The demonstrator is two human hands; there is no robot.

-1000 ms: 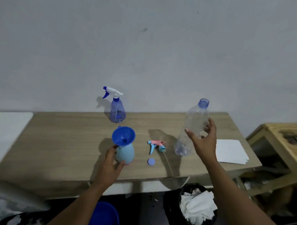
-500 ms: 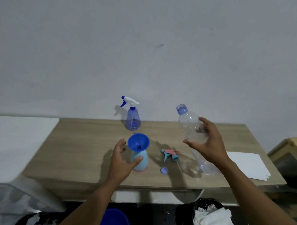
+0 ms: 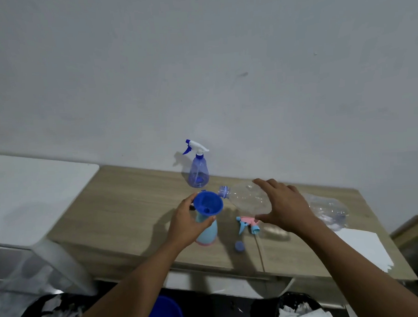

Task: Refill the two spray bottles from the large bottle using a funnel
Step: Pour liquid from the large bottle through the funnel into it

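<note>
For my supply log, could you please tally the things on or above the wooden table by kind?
Spray bottles: 2
Large bottle: 1
Funnel: 1
Loose spray head: 1
Bottle cap: 1
Paper stack: 1
Total: 7

Person seen as two arms only. Left hand (image 3: 185,223) bare; left forearm (image 3: 136,281) bare, running to bottom frame edge. Right hand (image 3: 285,206) bare, knuckles and tendons showing on back; right forearm (image 3: 366,271) bare likewise, cut by bottom right corner. Both forearms slim. Clothing outside view.
</note>
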